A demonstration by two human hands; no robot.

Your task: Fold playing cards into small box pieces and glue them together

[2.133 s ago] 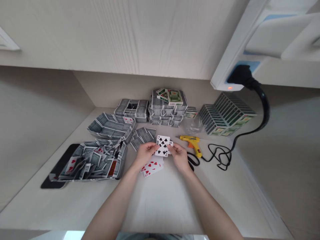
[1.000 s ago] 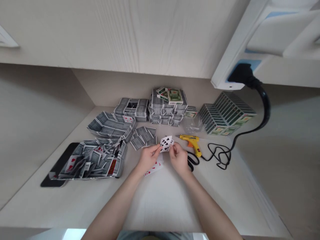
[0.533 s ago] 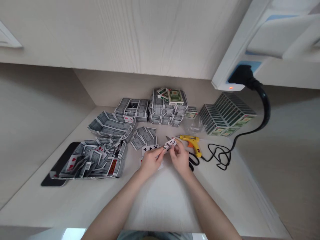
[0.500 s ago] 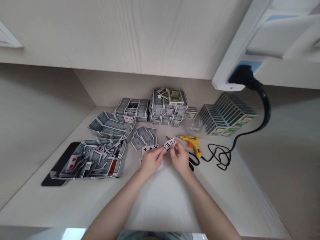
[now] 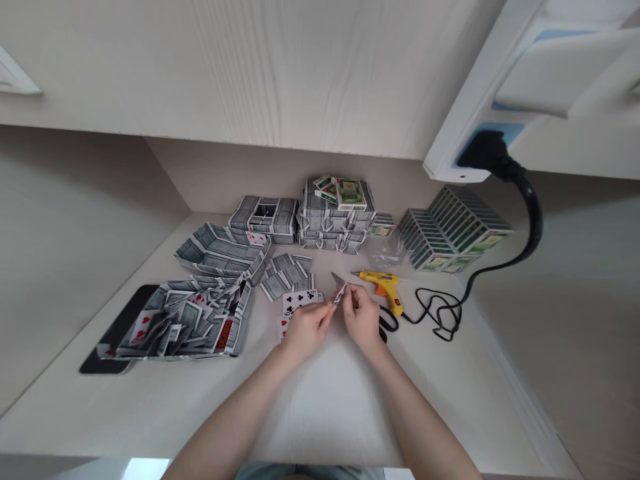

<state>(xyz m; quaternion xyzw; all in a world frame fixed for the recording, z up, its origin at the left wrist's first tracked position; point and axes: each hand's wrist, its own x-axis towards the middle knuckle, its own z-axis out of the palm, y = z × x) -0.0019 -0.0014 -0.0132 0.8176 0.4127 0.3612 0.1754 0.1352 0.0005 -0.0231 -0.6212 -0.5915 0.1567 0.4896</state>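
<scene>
Between my two hands a playing card (image 5: 341, 294) is held up off the desk, bent or folded and seen nearly edge-on. My left hand (image 5: 306, 328) pinches its lower left end; the fingers of my right hand (image 5: 361, 313) close on its right end. Face-up cards (image 5: 299, 300), a six of clubs and a red-heart card among them, lie partly under my left hand. Just beyond are several face-down cards (image 5: 286, 274). Scissors (image 5: 387, 323) with black handles lie beside and partly behind my right hand, their blade tip showing past the card.
A yellow glue gun (image 5: 383, 285) with a black cord lies right of my hands. Left stands an open card-built box (image 5: 243, 327) full of cards, over a dark flat object (image 5: 103, 353). Card-built boxes (image 5: 335, 220) and stacked card packs (image 5: 465, 227) line the back.
The held card has turned from showing its face to nearly edge-on. My left hand has moved slightly right and down, uncovering more of the face-up cards.
</scene>
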